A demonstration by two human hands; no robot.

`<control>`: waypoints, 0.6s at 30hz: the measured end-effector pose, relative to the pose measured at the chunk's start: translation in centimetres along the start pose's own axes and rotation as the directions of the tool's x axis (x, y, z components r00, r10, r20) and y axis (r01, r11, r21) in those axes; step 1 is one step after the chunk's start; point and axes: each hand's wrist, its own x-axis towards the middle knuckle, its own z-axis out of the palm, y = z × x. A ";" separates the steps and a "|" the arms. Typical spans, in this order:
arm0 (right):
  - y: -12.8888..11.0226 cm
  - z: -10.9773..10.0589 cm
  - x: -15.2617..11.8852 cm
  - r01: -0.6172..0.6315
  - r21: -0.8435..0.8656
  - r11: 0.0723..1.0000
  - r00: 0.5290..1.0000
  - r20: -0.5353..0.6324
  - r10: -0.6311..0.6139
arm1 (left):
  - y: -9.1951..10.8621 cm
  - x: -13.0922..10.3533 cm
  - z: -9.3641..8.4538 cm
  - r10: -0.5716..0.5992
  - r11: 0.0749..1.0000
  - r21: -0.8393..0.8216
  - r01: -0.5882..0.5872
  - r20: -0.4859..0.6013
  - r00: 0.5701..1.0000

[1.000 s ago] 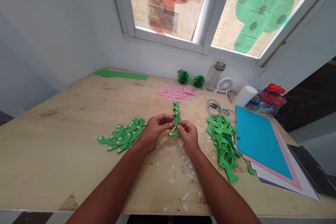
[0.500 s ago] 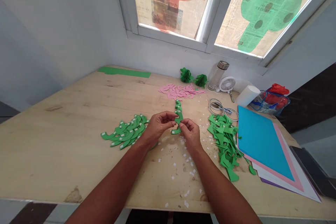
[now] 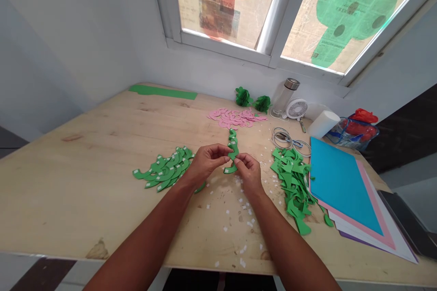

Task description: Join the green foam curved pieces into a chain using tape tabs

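Note:
A curved strip of joined green paper pieces point(image 3: 233, 143) rises from between my two hands over the middle of the wooden table point(image 3: 85, 182). My left hand point(image 3: 205, 163) pinches the strip from the left. From the right, my right hand point(image 3: 248, 173) pinches its lower end. A pile of green pieces with white tape tabs point(image 3: 164, 169) lies left of my hands. To the right lies a heap of plain green cut pieces point(image 3: 292, 179). Small white tape scraps point(image 3: 243, 211) are scattered below my hands.
Pink cut pieces point(image 3: 235, 118) and two green paper balls point(image 3: 251, 99) lie at the back. A bottle point(image 3: 285, 96), a small fan point(image 3: 296, 109), scissors point(image 3: 290, 140), a white roll point(image 3: 322, 123) and a bag with red contents point(image 3: 357, 131) stand back right. Stacked coloured sheets point(image 3: 344, 186) lie on the right, a green strip point(image 3: 164, 92) far left.
The view has shifted slightly left and down. My hands keep the same hold on the green strip, with only small finger movement.

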 end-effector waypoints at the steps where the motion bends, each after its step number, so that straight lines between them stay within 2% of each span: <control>1: 0.0 0.0 0.0 0.000 0.003 1.000 1.000 -0.002 0.000 | 0.0 0.0 0.0 0.006 1.000 0.010 -0.006 0.000 1.000; 18: 0.5 0.0 0.2 -0.030 0.047 0.998 0.999 -0.010 0.031 | -0.3 0.3 -0.3 0.048 0.995 0.089 -0.049 0.022 0.999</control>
